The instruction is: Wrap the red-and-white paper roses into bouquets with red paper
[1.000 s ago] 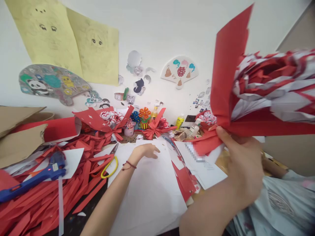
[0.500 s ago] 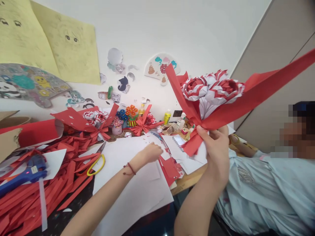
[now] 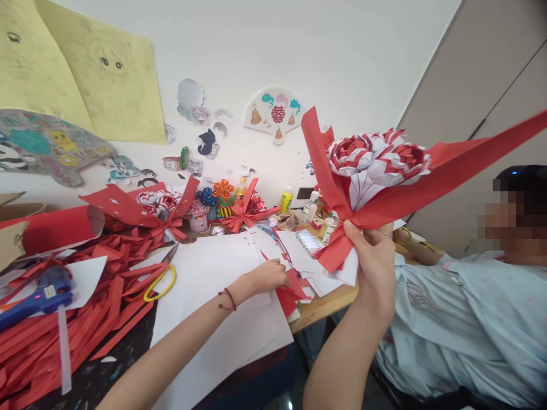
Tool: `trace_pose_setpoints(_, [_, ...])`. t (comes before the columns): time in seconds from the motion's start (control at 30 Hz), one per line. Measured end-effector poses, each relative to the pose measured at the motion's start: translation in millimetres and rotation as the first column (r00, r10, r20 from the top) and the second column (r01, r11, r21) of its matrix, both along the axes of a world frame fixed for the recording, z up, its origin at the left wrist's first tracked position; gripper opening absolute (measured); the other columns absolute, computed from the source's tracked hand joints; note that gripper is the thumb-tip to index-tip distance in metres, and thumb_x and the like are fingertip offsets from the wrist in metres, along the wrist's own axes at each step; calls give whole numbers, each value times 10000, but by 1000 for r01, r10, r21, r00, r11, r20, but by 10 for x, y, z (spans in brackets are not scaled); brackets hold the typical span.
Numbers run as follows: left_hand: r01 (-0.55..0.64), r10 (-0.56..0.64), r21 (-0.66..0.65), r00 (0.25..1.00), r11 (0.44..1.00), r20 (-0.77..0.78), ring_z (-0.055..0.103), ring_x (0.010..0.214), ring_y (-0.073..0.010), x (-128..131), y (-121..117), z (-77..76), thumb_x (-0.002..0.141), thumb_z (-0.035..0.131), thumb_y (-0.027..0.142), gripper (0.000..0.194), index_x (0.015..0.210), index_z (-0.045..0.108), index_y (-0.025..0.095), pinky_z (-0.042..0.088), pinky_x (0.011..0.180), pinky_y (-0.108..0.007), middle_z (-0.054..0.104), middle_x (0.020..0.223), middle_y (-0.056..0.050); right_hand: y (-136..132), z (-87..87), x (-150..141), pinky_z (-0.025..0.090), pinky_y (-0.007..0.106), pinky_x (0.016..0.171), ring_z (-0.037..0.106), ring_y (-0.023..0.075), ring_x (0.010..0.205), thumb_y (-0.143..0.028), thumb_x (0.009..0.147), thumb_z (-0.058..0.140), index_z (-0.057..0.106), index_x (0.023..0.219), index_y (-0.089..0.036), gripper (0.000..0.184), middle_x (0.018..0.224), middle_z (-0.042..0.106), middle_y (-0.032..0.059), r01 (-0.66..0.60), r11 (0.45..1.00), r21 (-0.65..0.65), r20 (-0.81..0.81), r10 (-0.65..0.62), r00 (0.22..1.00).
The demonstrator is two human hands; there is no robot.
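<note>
My right hand (image 3: 376, 256) is closed round the gathered neck of a paper flower bouquet (image 3: 378, 156), raised above the table's right side. Red-and-white striped paper blooms fill its red paper wrap, and one long end of the wrap stretches far right. My left hand (image 3: 269, 276) hovers low over the edge of white sheets (image 3: 213, 273), its fingers curled down beside pieces of red paper (image 3: 293, 287). Its fingertips are partly hidden, so I cannot tell whether they touch or hold anything.
Cut red paper strips (image 3: 98, 285) heap on the left, with a blue glue gun (image 3: 47, 293) and yellow-handled scissors (image 3: 161, 285). Behind stand two more wrapped bouquets (image 3: 156, 219), small potted craft flowers (image 3: 224, 193) and a yellow bottle (image 3: 286, 199). A person (image 3: 470, 319) sits at right.
My left hand has lowered slightly and its fingers have loosened from a tighter fist, towards the red paper. The bouquet stays in my right hand. The whole view has shifted a little.
</note>
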State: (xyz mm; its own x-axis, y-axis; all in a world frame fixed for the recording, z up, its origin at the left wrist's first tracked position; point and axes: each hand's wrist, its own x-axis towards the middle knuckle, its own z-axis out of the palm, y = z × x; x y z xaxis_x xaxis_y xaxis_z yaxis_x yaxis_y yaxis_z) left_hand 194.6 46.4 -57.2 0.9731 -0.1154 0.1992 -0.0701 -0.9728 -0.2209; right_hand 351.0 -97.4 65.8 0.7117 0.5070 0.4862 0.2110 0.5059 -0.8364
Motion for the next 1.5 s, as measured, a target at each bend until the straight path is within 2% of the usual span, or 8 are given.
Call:
trace_pose_setpoints(0.17, [-193,209,-167,974,967,88,620,732,-189,-7,28,107,877,521,175,164,789,659,188,404,746,-336,682,751,-63,52,-27,-10,578,320,754,686,214,851,-355,683,811,712,891,-156,304,947,730,70,11,999,53,29,-12,999])
trace_pose_setpoints(0.47, [-272,631,-736,731,619,260,666,799,-150,41,396,276,855,498,206,192,953,661,178,488,773,-257,732,904,-38,30,-40,-5,568,297,760,679,202,873,-320,674,833,714,917,-186,302,928,728,52,5,996,84,-61,1,998])
trace_pose_setpoints(0.7, [78,720,-871,529,485,448,658,705,-143,-90,535,687,859,520,296,205,992,600,163,494,685,-238,710,825,-33,66,-93,56,559,304,802,682,204,898,-318,707,818,711,886,-162,261,923,727,58,1,996,92,-59,5,998])
trace_pose_setpoints(0.87, [224,760,-825,322,519,565,603,654,-140,-378,664,992,822,590,361,231,957,591,173,447,660,-239,644,693,12,365,-198,27,537,351,896,676,215,968,-357,734,796,710,988,-155,336,1052,712,86,-118,990,82,-46,122,991])
trace_pose_setpoints(1.07, [624,774,-750,356,220,524,561,614,-104,-772,582,1137,716,741,407,345,929,577,190,446,606,-213,629,732,24,1078,-263,-342,493,410,996,622,255,1129,-378,712,801,693,1068,-181,421,1149,689,78,-416,908,50,-17,417,909])
trace_pose_setpoints(1.2, [641,776,-716,290,277,560,609,769,-132,-840,670,1073,784,684,426,323,992,589,197,486,705,-236,658,911,-22,1514,-332,-738,504,388,983,637,252,1105,-414,701,800,686,1081,-192,454,1088,714,66,-607,795,6,-24,607,795])
trace_pose_setpoints(1.33, [553,822,-695,33,459,569,603,916,-155,-845,969,888,899,521,442,279,1046,541,206,489,819,-281,618,1035,-55,1837,-505,-1176,538,409,935,666,284,1043,-439,700,787,699,987,-178,397,973,740,75,-682,731,-26,-42,680,732])
trace_pose_setpoints(1.5, [331,850,-783,-194,527,490,594,887,-162,-890,1198,688,909,498,429,248,1018,489,206,470,816,-291,603,980,-52,2108,-774,-1583,574,367,884,670,275,1054,-373,755,723,696,890,-285,163,931,747,39,-704,709,-43,-44,702,711])
